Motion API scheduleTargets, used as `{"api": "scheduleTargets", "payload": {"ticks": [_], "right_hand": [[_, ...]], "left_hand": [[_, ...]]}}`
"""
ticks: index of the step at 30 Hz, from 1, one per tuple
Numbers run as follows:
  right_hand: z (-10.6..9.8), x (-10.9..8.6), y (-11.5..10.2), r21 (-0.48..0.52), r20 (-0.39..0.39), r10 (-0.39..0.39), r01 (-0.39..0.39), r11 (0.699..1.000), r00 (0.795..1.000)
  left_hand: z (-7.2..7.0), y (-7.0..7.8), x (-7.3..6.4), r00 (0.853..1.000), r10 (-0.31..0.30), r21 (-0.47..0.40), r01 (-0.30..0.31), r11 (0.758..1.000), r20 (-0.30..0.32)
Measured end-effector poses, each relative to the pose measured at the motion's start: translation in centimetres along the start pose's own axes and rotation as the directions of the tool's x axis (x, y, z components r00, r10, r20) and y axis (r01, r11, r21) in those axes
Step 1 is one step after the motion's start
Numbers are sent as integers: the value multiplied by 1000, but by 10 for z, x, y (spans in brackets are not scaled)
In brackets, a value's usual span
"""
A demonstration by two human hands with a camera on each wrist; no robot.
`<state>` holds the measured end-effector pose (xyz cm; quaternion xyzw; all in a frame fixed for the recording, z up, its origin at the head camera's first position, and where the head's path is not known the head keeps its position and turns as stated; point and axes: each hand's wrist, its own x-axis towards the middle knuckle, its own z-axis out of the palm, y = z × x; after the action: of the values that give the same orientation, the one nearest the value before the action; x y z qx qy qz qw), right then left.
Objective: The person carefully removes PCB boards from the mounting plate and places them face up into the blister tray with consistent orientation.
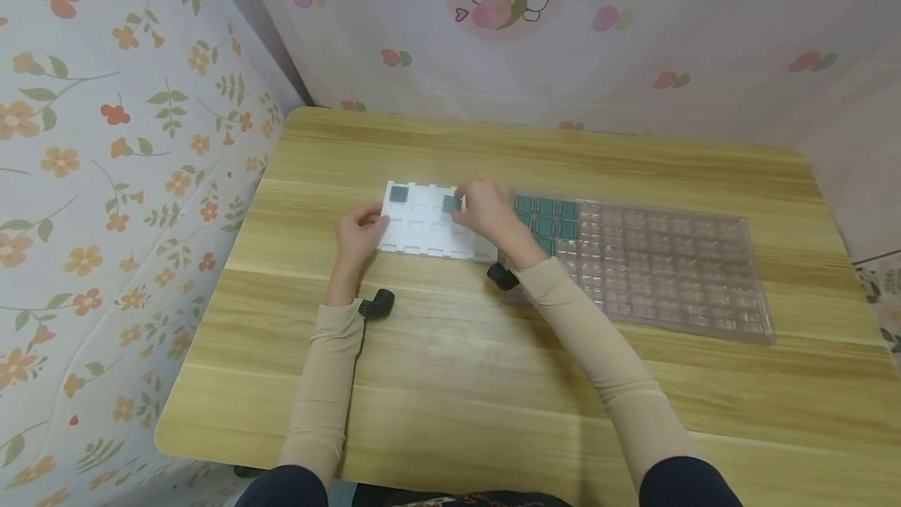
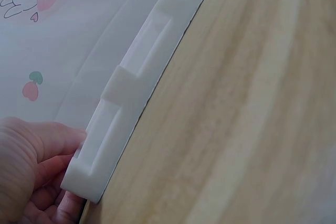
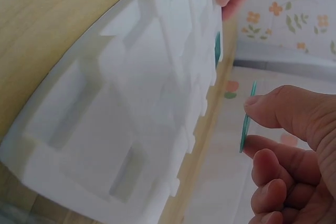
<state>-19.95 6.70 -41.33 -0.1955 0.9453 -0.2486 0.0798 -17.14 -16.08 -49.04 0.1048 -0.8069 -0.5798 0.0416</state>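
A white tray point(image 1: 435, 239) with shallow square pockets lies on the table. My left hand point(image 1: 359, 235) grips its left end, with the thumb point(image 2: 63, 139) against the edge and the other fingers lower down. Between thumb and forefinger, my right hand point(image 1: 487, 211) pinches a thin green square circuit board point(image 3: 245, 121), held above the tray's far side and seen edge-on in the right wrist view. Another green board point(image 1: 399, 194) sits in the tray's far left pocket. Some of the tray's right end is hidden by the right hand.
Right of the white tray is a large clear plastic tray point(image 1: 669, 272) with many compartments. Several green boards point(image 1: 546, 227) fill its left part, partly behind the right forearm. The wooden table point(image 1: 450, 382) meets a patterned curtain point(image 1: 605, 84) at the back.
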Motion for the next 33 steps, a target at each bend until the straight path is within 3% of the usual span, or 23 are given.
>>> {"api": "scheduleTargets", "payload": {"ticks": [12,33], "right_hand": [[-1,-11,11,5,-39,-42,42,999,998],[-9,-31,26,-24,-45,-22,21,999,999]], "left_hand": [[1,-2,0,1000,11,-1,-11,1000,-2],[1,-4,1,999,41,8,-41,999,-7]]}}
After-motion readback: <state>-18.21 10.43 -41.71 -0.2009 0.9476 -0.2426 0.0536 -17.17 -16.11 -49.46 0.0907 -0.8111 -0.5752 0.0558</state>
